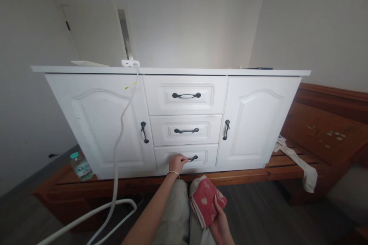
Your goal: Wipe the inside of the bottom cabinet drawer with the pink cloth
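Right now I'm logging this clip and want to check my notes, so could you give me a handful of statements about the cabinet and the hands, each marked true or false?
1. The left hand grips the handle of the bottom drawer. True.
2. The right hand holds a blue sponge. False: it holds a folded red cloth with a white pattern.
3. The bottom drawer is pulled all the way out. False: it sits shut or nearly shut, in line with the cabinet front.
4. A white cable hangs from the cabinet top down over the left door. True.
5. A plastic bottle stands on the wooden base left of the cabinet. True.
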{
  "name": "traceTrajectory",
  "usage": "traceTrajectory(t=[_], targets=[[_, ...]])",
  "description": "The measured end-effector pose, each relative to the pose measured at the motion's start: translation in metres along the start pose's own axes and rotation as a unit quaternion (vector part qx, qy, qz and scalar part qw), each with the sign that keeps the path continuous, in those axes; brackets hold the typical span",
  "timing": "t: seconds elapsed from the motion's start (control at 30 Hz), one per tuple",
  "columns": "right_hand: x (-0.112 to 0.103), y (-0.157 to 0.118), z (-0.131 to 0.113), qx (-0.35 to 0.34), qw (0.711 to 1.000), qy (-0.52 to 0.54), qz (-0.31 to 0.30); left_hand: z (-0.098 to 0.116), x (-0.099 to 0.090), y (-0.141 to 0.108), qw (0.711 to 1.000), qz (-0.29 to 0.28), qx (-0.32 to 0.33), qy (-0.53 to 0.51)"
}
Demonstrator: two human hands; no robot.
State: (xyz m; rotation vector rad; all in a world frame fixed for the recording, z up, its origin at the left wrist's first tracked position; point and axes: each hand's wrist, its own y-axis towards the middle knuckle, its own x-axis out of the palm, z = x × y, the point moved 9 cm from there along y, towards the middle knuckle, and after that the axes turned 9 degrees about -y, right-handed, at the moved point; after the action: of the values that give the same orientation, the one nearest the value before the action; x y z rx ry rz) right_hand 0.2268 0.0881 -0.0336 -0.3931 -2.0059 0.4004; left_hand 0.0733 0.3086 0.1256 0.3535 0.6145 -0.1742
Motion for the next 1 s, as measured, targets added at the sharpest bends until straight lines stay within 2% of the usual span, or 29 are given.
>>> traceTrajectory(t=[0.33,0.5,0.6,0.67,0.73,0.83,0.93,1.0], targets=[[-0.004,0.007,0.005,-0.011,1.000,-0.001,0.001,-0.002,0.001,0.008,0.999,0.004,0.003,-0.035],[-0.006,0.006,0.004,-0.015,1.000,-0.022,-0.014,0.005,0.000,-0.008,0.995,0.030,0.003,-0.091],[-0.011,0.007,0.002,-0.019,0.999,-0.026,-0.002,0.012,-0.008,-0.044,0.990,0.067,0.004,-0.122],[-0.012,0.006,0.001,-0.015,1.000,-0.022,0.002,0.015,-0.013,-0.080,0.987,0.085,0.002,-0.134],[-0.011,0.006,0.002,-0.002,1.000,-0.020,0.005,0.014,-0.008,-0.122,0.988,0.067,-0.008,-0.142],[-0.011,0.005,0.003,0.004,1.000,-0.022,0.015,-0.004,0.025,-0.185,0.989,-0.048,-0.081,-0.111],[-0.011,0.004,0.004,-0.001,0.999,-0.038,0.019,-0.025,0.047,-0.230,0.990,-0.068,-0.107,-0.065],[-0.011,0.004,0.003,-0.004,0.998,-0.053,0.015,-0.032,0.064,-0.244,0.991,-0.099,-0.085,0.031]])
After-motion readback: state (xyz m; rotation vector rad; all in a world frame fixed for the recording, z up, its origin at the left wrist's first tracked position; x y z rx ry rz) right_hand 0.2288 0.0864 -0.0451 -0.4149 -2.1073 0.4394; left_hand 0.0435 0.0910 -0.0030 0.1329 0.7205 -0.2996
